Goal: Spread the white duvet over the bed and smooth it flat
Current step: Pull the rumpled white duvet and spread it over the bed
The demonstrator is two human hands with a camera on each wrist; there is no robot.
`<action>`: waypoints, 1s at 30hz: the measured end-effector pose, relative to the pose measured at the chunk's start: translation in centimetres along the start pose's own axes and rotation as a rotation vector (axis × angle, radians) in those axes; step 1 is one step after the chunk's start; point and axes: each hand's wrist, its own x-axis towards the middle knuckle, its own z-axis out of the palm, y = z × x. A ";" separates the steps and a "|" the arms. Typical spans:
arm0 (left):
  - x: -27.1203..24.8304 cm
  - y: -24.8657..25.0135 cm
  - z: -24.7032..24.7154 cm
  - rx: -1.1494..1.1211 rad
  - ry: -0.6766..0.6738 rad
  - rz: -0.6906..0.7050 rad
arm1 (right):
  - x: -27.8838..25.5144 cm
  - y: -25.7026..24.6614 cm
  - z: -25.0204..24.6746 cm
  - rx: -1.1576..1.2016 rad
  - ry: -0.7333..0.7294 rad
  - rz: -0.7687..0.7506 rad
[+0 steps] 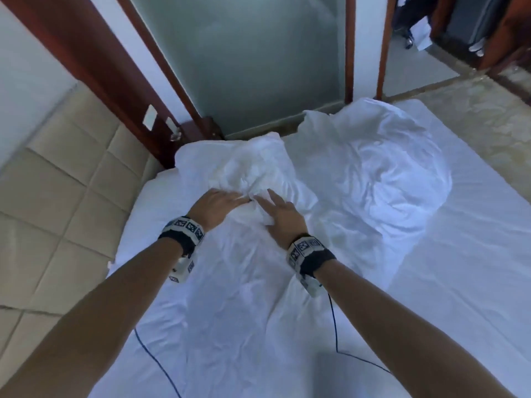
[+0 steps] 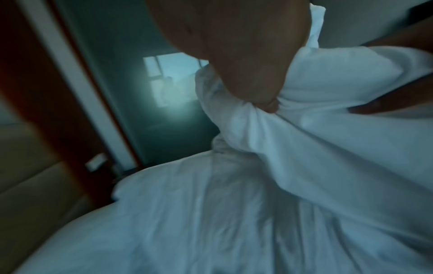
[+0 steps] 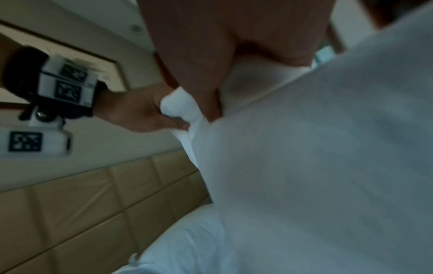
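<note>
Nearest, on the head view: both forearms reach forward over the bed [image 1: 474, 254], each with a tagged wristband [image 1: 184, 229]. Left hand [image 1: 215, 203] and right hand [image 1: 283, 215] sit side by side on a raised bunch of the white duvet [image 1: 258, 282], fingers seemingly laid along the cloth. The wrist views correct this: left hand's thumb [image 2: 262, 96] pinches a gathered fold, and right hand [image 3: 211, 70] closes on cloth too, the left hand gripping just beside it. Beyond, only the head view shows a rumpled mound of duvet [image 1: 385, 173] at the bed's far side. Padded headboard [image 1: 57, 196] left; frosted glass panel [image 1: 244, 53] farthest.
</note>
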 end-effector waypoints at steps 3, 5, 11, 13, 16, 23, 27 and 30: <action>-16.6 -3.1 1.6 -0.060 -0.023 -0.270 | -1.1 -12.7 5.6 -0.083 -0.237 -0.215; -27.4 -3.5 3.9 -0.109 -0.103 -0.463 | -3.6 -19.6 10.3 -0.109 -0.372 -0.359; -52.2 0.9 10.4 -0.240 -0.472 -1.025 | -14.0 -30.2 22.0 -0.216 -0.531 -0.721; -55.8 2.7 10.9 -0.306 -0.497 -1.132 | -15.7 -30.9 24.1 -0.261 -0.560 -0.723; -55.8 4.8 10.0 -0.348 -0.486 -1.128 | -16.4 -30.1 25.9 -0.280 -0.580 -0.662; -42.7 7.3 12.4 -0.448 -0.285 -0.911 | -14.4 -18.0 23.5 -0.368 -0.566 -0.413; -32.5 9.8 15.1 -0.510 -0.228 -0.773 | -13.1 -7.3 19.4 -0.495 -0.569 -0.236; -25.5 12.5 17.9 -0.566 -0.262 -0.672 | -12.9 -0.2 15.8 -0.572 -0.563 -0.127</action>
